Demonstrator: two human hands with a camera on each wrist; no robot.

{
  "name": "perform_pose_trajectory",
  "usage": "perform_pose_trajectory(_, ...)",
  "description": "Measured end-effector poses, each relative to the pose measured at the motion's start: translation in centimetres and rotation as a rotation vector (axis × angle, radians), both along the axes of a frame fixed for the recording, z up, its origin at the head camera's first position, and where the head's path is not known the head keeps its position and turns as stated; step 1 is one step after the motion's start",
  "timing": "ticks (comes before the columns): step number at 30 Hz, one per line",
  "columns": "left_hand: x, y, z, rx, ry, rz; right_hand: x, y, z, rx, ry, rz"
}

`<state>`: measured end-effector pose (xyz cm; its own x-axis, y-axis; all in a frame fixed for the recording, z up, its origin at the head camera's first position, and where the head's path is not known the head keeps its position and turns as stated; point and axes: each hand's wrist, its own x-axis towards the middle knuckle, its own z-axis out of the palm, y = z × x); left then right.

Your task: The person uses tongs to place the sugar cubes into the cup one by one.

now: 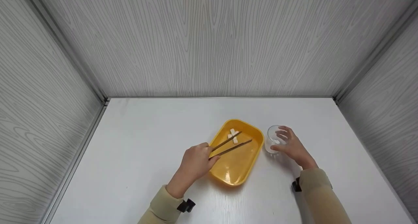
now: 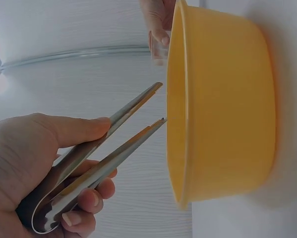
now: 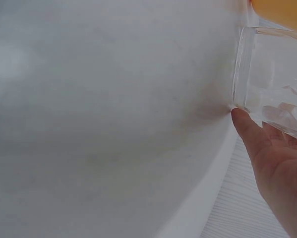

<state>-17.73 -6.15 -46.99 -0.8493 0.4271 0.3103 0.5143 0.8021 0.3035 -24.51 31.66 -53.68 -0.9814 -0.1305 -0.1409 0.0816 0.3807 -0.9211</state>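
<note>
My left hand (image 1: 196,160) grips metal tongs (image 2: 119,152) near their bent end, thumb on one arm and fingers round the other. The tong arms are spread apart, with nothing between the tips. In the head view they reach over a yellow tray (image 1: 232,167), where several small white blocks (image 1: 235,140) lie close together. To the right of the tray stands a clear glass (image 3: 272,69). My right hand (image 1: 294,149) holds it from the right, thumb low near its base and fingers curved along its far side. A whitish patch shows inside the glass.
White tabletop (image 1: 147,136) surrounds the tray and glass. Grey wood-patterned panels rise at the back (image 1: 209,47), left and right. A dark strap piece (image 1: 186,205) sits at the left sleeve, another (image 1: 296,184) at the right one.
</note>
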Motion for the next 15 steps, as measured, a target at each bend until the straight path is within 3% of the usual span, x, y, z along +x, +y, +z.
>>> perform_pose_trajectory(9,0.64,-0.69,-0.64,-0.058,-0.106,0.044,-0.02,0.04,0.14,-0.018,-0.004,0.015)
perform_pose_trajectory(15,0.89,-0.94,-0.75,-0.060,-0.138,0.065,0.01,0.23,-0.18,-0.006,0.015,0.000)
